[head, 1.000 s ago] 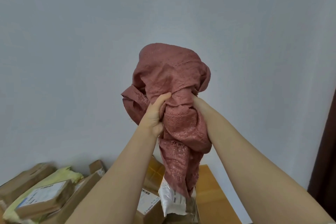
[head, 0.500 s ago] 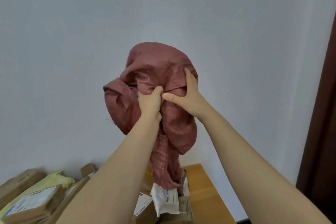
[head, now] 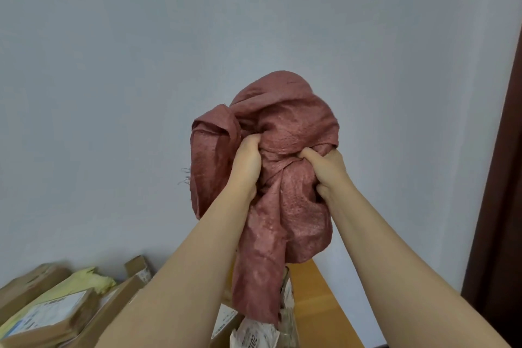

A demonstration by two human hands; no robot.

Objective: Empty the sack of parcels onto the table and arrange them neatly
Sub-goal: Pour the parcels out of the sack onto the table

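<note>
sack point(head: 285, 127): dusty red | mailer point(head: 84, 284): pale yellow | table point(head: 316, 299): orange-brown

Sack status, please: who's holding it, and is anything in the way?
Up high, left hand and right hand both grip the red sack, bunched. Its tail hangs over parcels on the table. Nothing in the way.

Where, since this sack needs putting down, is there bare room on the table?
The only bare patch in view is the wood at the far right of the table, between the hanging end of the sack, the white mailer and the wall. The left side is crowded with cardboard boxes and a yellow bag.
</note>
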